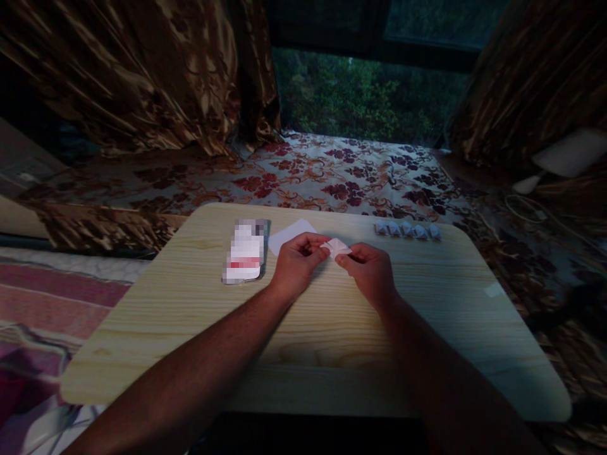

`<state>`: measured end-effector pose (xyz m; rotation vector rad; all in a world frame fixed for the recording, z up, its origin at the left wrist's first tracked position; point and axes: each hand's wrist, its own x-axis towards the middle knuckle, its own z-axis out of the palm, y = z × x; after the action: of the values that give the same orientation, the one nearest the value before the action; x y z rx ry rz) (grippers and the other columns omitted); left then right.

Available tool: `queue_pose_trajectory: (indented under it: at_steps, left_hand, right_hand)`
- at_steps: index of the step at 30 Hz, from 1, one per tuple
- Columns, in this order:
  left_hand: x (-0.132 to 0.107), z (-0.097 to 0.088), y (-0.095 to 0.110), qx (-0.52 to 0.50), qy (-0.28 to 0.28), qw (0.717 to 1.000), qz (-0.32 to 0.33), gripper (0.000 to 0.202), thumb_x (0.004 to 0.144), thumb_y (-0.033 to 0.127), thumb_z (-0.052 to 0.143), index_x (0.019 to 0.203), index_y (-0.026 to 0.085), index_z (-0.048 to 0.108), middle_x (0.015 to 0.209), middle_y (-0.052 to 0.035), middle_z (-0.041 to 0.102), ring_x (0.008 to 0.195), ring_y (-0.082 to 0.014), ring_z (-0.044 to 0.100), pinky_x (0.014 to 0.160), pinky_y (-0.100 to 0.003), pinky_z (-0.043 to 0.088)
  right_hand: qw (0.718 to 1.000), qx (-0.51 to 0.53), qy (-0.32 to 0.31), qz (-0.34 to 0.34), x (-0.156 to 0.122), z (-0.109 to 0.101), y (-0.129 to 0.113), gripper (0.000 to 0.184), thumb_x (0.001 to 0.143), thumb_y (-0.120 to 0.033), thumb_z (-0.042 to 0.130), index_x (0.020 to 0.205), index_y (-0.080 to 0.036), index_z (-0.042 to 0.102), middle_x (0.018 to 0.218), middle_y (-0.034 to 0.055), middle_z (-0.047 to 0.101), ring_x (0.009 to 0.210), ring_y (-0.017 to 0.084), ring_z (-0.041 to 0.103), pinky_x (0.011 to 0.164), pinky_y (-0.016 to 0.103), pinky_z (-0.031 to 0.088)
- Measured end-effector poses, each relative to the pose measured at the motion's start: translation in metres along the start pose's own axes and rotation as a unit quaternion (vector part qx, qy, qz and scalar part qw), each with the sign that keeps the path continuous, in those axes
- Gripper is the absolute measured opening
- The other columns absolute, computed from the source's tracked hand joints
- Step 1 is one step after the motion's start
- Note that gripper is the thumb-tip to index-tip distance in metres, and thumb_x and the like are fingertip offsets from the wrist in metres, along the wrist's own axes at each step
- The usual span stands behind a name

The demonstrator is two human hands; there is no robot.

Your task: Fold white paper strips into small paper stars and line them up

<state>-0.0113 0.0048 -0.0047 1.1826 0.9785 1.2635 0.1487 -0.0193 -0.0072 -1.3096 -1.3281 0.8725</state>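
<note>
A small folded piece of white paper (337,248) is pinched between both my hands just above the light wooden table (313,328). My left hand (296,265) grips its left side with closed fingers. My right hand (368,270) pinches its right corner. A flat white paper sheet (287,236) lies on the table just behind my left hand. A row of several small folded paper pieces (408,230) sits at the table's far right edge.
A small packet or stack with a blurred face (245,251) lies left of my hands. Patterned bedding (332,174) and brown curtains (142,69) lie beyond the table. A white object with a cable (566,158) rests at the right.
</note>
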Motion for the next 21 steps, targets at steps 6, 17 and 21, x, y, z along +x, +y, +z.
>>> queue_pose_trajectory:
  at_steps: [6,17,21]
  left_hand:
    - [-0.0008,-0.0003,0.0015,0.005,-0.019,1.000,0.010,0.021,0.070,0.027,0.076,0.088,0.018,0.072,0.062,0.0032,0.058,0.054,-0.0081,0.045,0.053,-0.022,0.034]
    - [0.0042,-0.0033,-0.0026,0.077,0.079,0.993,0.039,0.018,0.073,0.033,0.073,0.082,0.018,0.072,0.067,0.0020,0.061,0.058,-0.0095,0.049,0.057,-0.023,0.038]
    - [0.0040,-0.0034,-0.0012,0.105,0.105,0.987,0.054,0.017,0.073,0.032,0.073,0.082,0.017,0.074,0.072,0.0001,0.066,0.064,-0.0114,0.055,0.063,-0.024,0.042]
  right_hand:
    - [1.000,0.009,0.005,-0.028,-0.0002,-0.0002,-0.0010,0.022,0.072,-0.034,0.073,0.062,-0.018,0.062,0.054,-0.0046,0.052,0.051,0.010,0.042,0.049,0.024,0.032]
    - [0.992,-0.099,0.068,-0.039,0.0014,-0.0017,0.0026,0.046,0.095,-0.048,0.043,0.060,-0.020,0.055,0.054,-0.0011,0.054,0.051,0.012,0.047,0.054,0.026,0.035]
    - [0.991,-0.107,0.034,-0.066,-0.0002,-0.0025,0.0003,0.045,0.099,-0.043,0.037,0.060,-0.022,0.047,0.054,-0.0019,0.049,0.052,0.013,0.045,0.054,0.027,0.033]
